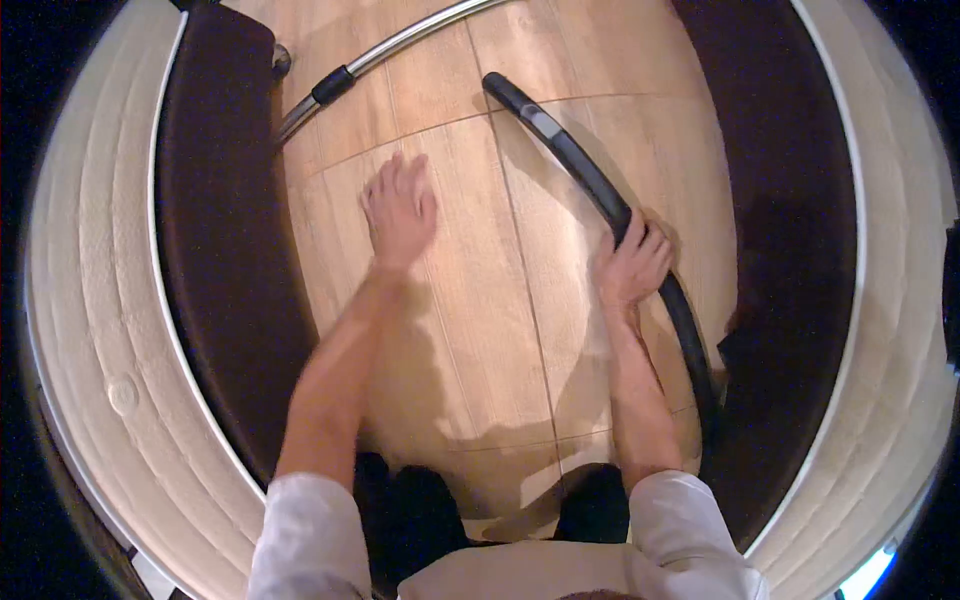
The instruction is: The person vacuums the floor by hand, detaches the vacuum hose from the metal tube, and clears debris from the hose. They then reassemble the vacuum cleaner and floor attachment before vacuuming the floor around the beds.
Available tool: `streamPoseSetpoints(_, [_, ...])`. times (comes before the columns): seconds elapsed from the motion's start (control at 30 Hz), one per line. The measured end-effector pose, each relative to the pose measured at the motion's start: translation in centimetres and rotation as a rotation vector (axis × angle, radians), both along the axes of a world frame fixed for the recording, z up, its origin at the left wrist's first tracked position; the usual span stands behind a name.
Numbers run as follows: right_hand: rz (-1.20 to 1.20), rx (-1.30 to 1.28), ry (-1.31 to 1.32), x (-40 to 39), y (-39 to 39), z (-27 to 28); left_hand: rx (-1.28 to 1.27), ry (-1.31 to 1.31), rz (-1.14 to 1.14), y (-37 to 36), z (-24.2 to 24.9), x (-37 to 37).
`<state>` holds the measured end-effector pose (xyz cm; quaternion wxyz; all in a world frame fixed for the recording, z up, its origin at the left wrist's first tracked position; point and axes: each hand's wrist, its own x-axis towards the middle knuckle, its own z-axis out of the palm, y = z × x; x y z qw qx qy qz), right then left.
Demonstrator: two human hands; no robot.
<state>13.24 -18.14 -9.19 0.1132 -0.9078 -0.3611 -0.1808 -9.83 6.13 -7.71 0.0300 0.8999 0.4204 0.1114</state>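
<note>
Head view, looking straight down between two beds onto pale wood-look floor tiles (450,330). Right hand (632,265) at about three o'clock from centre, fingers curled and closed around a black curved tube (600,195), likely a vacuum wand or hose. Tube arcing from twelve o'clock near the top of the view, through the grip, down to about five o'clock beside the right arm. Left hand (398,212) at about eleven o'clock from centre, flat and palm down above the floor, fingers extended and close together, holding nothing; slightly blurred, contact with the floor not clear. Shiny metal pipe with a black collar (345,80) lying at eleven o'clock near the top, well apart from both hands. Dark brown bed base (215,240) at nine o'clock, with cream quilted mattress (90,300) outside it. Matching base and mattress at three o'clock. White short sleeves and dark shoes at six o'clock.
</note>
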Motion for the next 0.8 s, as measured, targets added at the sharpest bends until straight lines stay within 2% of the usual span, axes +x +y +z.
streamPoseSetpoints(0.07, [-0.009, -0.038, -0.004, -0.1, 0.1, 0.4, -0.16, 0.143, 0.022, 6.3, 2.0, 4.0])
streamPoseSetpoints(0.17, [0.007, 0.03, -0.007, 0.1, 0.7, -0.7, 0.484, -0.264, -0.223, 14.0, 2.5, 14.0])
streamPoseSetpoints(0.23, [-0.008, -0.004, -0.016, -0.6, 0.0, -1.2, 0.328, -0.195, 0.022, 18.0, -1.4, 17.1])
streamPoseSetpoints(0.27, [-0.023, 0.0, -0.036, 0.1, 0.9, -1.3, 0.343, -0.212, 0.022, 18.0, -1.5, 17.7])
streamPoseSetpoints(0.33, [-0.024, 0.051, 0.019, 0.6, 1.1, -1.5, 0.146, -0.065, 0.06, 16.0, -1.0, 17.4])
streamPoseSetpoints(0.43, [-0.017, 0.084, 0.006, 0.2, 1.4, -2.5, 0.207, -0.103, 0.087, 12.1, -3.8, 13.0])
streamPoseSetpoints(0.53, [-0.046, 0.053, 0.067, 0.0, 0.6, -1.6, 0.243, -0.164, 0.063, 7.8, -1.5, 9.4])
streamPoseSetpoints(0.6, [0.085, 0.058, 0.043, 0.4, -0.6, -0.9, 0.226, -0.153, 0.056, 4.3, -1.5, 5.5])
streamPoseSetpoints(0.63, [0.11, 0.026, 0.158, 0.2, -2.0, 0.1, 0.171, -0.118, 0.04, 3.1, -1.2, 3.6])
streamPoseSetpoints(0.67, [0.101, -0.032, 0.324, 3.8, -0.3, 1.2, 0.083, -0.037, -0.006, 5.5, -1.2, 6.2])
streamPoseSetpoints(0.7, [-0.001, -0.091, 0.632, 5.6, -0.5, 2.9, -0.041, 0.057, 0.03, 6.5, -0.9, 7.1])
streamPoseSetpoints(0.73, [-0.095, -0.022, 0.836, 4.9, -2.7, 5.4, -0.073, 0.069, 0.038, 5.8, -1.1, 5.5])
streamPoseSetpoints(0.8, [0.015, 0.175, 0.823, 5.5, -7.3, 9.0, -0.05, 0.021, -0.031, 6.4, -2.0, 4.4])
